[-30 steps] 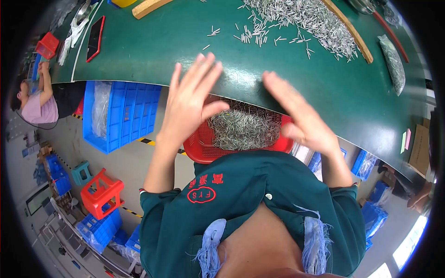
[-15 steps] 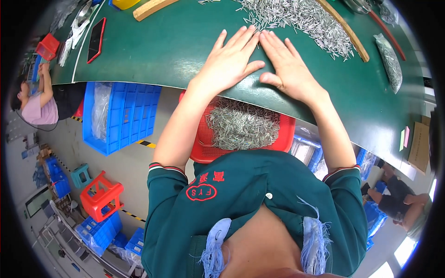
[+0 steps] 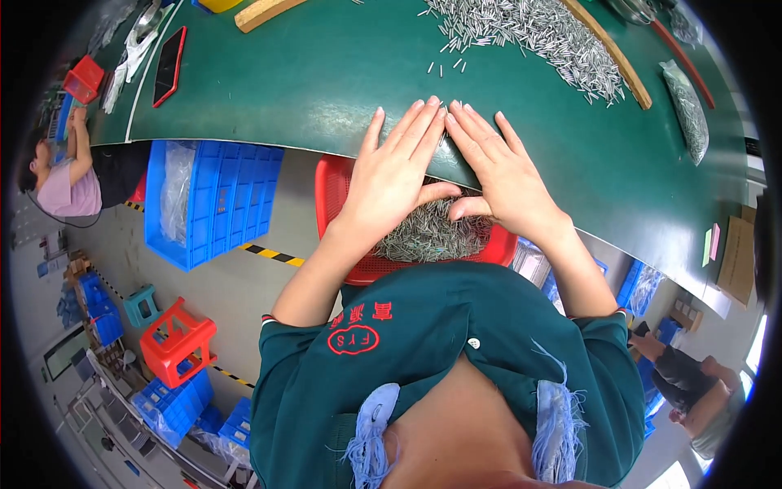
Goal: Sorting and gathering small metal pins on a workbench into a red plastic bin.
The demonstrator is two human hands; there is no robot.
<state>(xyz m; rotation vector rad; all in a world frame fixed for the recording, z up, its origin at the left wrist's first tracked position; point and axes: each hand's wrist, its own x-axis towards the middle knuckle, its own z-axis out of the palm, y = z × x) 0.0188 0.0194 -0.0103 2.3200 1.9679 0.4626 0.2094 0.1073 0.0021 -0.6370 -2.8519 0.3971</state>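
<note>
Many metal pins (image 3: 432,236) are already held in the red basket (image 3: 332,183) beneath the near edge of the green surface (image 3: 285,90). A far pile (image 3: 529,33), right of centre, is left, so the work seems partly done. A few pins are framed between the flat left hand (image 3: 393,175) and right hand (image 3: 515,183), fingers (image 3: 411,134) straight, thumbs apart, nothing clamped.

On the counter's (image 3: 293,94) far side lies a heap of pins (image 3: 529,37), a strip (image 3: 612,55) along its right, a bag (image 3: 686,114) farther right. A phone (image 3: 169,69) lies left. At the near edge, the left hand (image 3: 391,171) and right hand (image 3: 511,183) sit side by side. Below, a basket (image 3: 327,196) holds more pins (image 3: 444,236); a crate (image 3: 240,204) stands left of it.
</note>
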